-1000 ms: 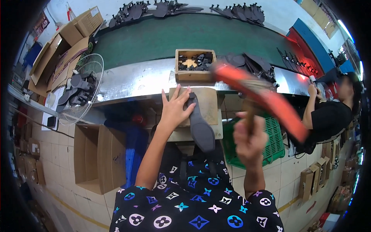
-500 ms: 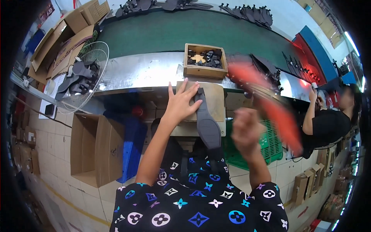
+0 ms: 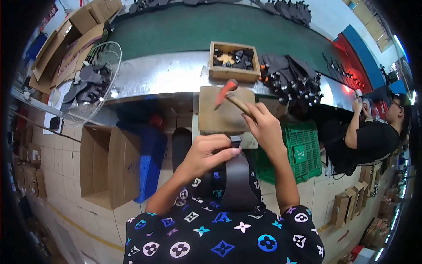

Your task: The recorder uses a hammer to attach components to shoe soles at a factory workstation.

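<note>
- A dark grey, flat shoe sole with a narrow waist [image 3: 238,178] is held in front of the body, its small black end piece pointed toward the bench, its broad end near the patterned black shirt.
- The narrow end is pinched between thumb and curled fingers of the left hand [image 3: 205,153]; the wooden handle of a red-headed hammer [image 3: 237,103] is gripped in the closed fingers of the right hand [image 3: 266,125].
- The sole is judged light, fairly stiff, slightly flexible and hardly fragile; it is best held at the waist, fingers kept off the end piece.
- Room is left above the tan square work block [image 3: 215,121]; beyond it, movement is limited by the open wooden box of black parts [image 3: 233,76] and the metal bench edge [image 3: 162,75].
</note>
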{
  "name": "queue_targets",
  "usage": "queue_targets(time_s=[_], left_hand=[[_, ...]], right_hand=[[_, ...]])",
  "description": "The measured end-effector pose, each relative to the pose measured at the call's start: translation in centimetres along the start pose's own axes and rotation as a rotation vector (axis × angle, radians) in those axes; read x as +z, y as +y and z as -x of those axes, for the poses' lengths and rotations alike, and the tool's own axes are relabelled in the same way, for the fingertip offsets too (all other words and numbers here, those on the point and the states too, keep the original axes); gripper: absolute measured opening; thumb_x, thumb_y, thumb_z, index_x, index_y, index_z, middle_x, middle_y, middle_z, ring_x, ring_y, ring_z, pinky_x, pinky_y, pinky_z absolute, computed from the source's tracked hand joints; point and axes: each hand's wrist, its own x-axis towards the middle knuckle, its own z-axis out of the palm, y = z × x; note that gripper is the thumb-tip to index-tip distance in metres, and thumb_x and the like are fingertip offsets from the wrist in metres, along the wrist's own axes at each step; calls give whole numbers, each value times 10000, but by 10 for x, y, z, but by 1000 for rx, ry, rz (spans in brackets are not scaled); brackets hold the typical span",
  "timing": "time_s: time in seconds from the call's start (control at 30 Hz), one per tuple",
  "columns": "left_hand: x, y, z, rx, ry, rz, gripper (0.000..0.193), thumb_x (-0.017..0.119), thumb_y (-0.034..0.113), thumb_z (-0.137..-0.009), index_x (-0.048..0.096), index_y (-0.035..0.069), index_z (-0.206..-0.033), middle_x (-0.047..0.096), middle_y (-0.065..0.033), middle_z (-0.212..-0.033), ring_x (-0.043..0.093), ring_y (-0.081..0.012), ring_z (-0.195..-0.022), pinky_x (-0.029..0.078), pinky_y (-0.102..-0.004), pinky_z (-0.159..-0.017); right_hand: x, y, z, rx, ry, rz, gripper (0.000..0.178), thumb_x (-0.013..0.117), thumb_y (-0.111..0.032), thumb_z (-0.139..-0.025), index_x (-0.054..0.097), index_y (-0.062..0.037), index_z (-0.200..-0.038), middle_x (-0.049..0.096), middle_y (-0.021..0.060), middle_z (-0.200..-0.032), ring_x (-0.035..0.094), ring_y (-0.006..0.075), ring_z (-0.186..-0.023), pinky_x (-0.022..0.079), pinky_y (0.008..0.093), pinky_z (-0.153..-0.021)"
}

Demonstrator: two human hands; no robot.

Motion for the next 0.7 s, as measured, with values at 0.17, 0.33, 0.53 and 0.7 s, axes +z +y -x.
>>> queue_targets(time_s=[0.17,0.33,0.53,0.7], left_hand=[[2,51,28,-247,59,352,197,691,112,-904,685,-65,-816,572,-67,-683,523,-117,-613,394,-270,-565],[4,56,32,-182,-44,427,188,702,103,-900,679,-59,-808,587,-71,-705,543,-120,-638,411,-277,-585],[12,59,20,-70,-149,412,146,720,102,-877,713,-43,-863,633,-99,-758,604,-159,-677,448,-292,-622],[24,48,-9,-32,408,-256,204,713,63,-864,723,-35,-1043,683,-115,-917,652,-186,-776,505,-282,-716]], right_hand=[[6,-1,-1,-234,-160,212,330,652,-204,-922,635,-71,-1223,633,152,-1176,583,322,-1101,489,419,-895],[-37,-36,8,-137,-370,-903,410,643,-313,-933,687,47,-1123,708,189,-1093,688,318,-1013,535,386,-872],[-61,-43,17,-279,-344,-1016,542,682,-453,-891,679,39,-1116,677,191,-1080,666,270,-915,524,366,-830],[-79,-35,53,413,-691,-1260,699,787,-338,-861,438,-15,-1373,522,93,-1306,560,140,-1049,478,296,-877]])
